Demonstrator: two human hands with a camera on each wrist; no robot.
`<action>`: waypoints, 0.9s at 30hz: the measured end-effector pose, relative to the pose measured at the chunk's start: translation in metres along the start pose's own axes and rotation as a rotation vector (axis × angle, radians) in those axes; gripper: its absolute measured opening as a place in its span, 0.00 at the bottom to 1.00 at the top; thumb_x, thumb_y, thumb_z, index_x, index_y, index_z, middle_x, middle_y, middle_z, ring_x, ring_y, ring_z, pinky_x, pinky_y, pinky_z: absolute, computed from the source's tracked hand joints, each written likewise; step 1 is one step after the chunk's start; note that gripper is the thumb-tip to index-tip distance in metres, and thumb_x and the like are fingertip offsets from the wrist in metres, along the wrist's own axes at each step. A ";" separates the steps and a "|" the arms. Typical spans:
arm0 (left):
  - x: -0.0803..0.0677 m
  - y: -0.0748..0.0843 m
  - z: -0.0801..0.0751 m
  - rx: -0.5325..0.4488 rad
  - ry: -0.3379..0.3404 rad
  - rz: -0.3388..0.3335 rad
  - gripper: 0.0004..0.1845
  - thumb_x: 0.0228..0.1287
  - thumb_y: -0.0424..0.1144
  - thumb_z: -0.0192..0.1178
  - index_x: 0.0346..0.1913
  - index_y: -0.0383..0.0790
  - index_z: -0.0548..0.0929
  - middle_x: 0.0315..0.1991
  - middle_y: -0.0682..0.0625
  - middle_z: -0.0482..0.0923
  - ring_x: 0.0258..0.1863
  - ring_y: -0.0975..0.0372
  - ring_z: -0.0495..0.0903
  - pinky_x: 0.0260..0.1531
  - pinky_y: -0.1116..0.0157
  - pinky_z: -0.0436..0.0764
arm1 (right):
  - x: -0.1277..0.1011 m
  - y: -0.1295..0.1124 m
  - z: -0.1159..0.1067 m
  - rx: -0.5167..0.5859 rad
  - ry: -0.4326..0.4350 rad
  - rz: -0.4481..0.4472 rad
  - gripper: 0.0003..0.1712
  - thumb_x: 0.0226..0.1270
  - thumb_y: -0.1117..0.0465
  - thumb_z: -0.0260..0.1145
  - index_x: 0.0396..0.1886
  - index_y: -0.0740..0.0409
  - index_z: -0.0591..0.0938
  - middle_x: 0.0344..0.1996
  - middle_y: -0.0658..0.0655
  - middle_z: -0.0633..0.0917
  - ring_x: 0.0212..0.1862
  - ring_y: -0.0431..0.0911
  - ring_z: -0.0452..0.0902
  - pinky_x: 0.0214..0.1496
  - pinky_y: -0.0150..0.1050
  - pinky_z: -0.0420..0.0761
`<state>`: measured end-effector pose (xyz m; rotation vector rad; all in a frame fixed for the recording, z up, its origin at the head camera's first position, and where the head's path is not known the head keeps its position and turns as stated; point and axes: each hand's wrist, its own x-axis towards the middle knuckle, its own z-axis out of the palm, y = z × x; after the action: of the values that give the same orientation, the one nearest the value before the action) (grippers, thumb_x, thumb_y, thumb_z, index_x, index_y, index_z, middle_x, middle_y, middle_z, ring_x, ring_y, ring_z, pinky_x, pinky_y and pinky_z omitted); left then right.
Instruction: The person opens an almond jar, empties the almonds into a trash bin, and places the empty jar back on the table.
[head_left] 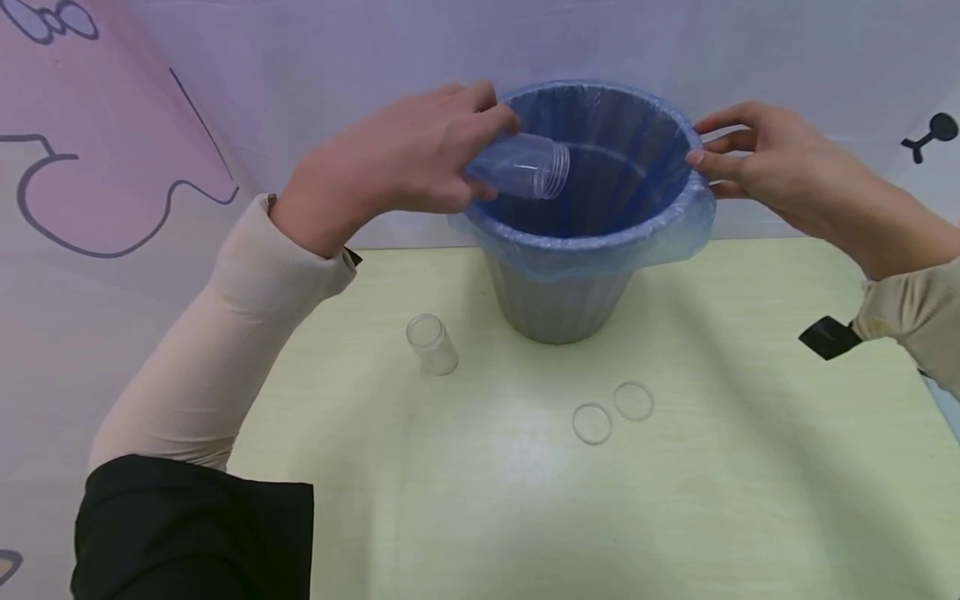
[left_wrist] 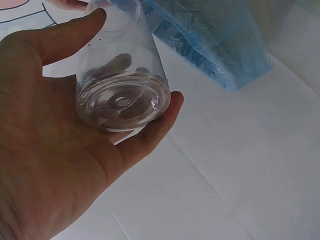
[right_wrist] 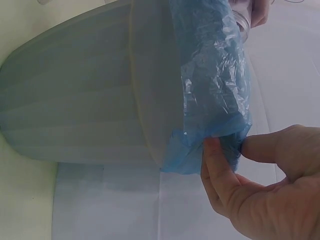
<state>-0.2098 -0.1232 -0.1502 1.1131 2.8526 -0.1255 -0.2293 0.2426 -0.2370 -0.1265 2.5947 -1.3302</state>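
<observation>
Now left hand (head_left: 397, 162) grips clear jar (head_left: 521, 165), tipped over bin (head_left: 558, 308) mouth, upper centre. Right hand (head_left: 765, 162) pinches blue liner (head_left: 600, 242) at rim. Second jar (head_left: 432, 343), two lids (head_left: 592, 422) wait on table (head_left: 675, 500).

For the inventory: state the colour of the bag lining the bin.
Translucent blue bag, clearest in the head view.

Clear glossy plastic jar (head_left: 525, 165); thin crinkled blue plastic liner (head_left: 600, 242); matt ribbed bin (head_left: 558, 304).
</observation>
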 end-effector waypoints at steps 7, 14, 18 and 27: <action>0.002 -0.001 0.006 0.022 -0.090 -0.022 0.33 0.74 0.49 0.58 0.75 0.34 0.69 0.65 0.37 0.70 0.60 0.46 0.72 0.65 0.45 0.72 | 0.000 0.001 -0.001 0.026 -0.005 0.001 0.40 0.80 0.50 0.59 0.84 0.53 0.55 0.52 0.44 0.72 0.46 0.32 0.80 0.42 0.19 0.82; 0.002 0.000 0.008 0.053 -0.082 -0.034 0.32 0.74 0.46 0.57 0.75 0.35 0.68 0.65 0.36 0.69 0.60 0.44 0.71 0.63 0.42 0.73 | 0.000 0.001 0.000 0.027 -0.004 -0.001 0.40 0.80 0.51 0.59 0.84 0.53 0.55 0.53 0.44 0.72 0.47 0.31 0.80 0.42 0.19 0.83; 0.000 0.001 0.009 0.098 -0.025 0.000 0.29 0.72 0.41 0.57 0.72 0.34 0.70 0.62 0.37 0.70 0.57 0.44 0.69 0.55 0.42 0.77 | 0.000 0.000 0.000 0.027 -0.005 0.002 0.40 0.79 0.51 0.59 0.84 0.52 0.55 0.52 0.44 0.73 0.47 0.33 0.80 0.42 0.19 0.83; 0.000 0.006 0.010 0.355 0.196 0.063 0.23 0.68 0.32 0.58 0.65 0.33 0.73 0.59 0.36 0.70 0.50 0.45 0.66 0.45 0.47 0.70 | 0.001 -0.001 -0.001 0.035 -0.008 0.010 0.41 0.79 0.51 0.60 0.84 0.52 0.55 0.52 0.44 0.73 0.47 0.33 0.80 0.41 0.20 0.83</action>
<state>-0.2047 -0.1199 -0.1607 1.3417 3.0423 -0.5690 -0.2308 0.2428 -0.2360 -0.1132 2.5608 -1.3674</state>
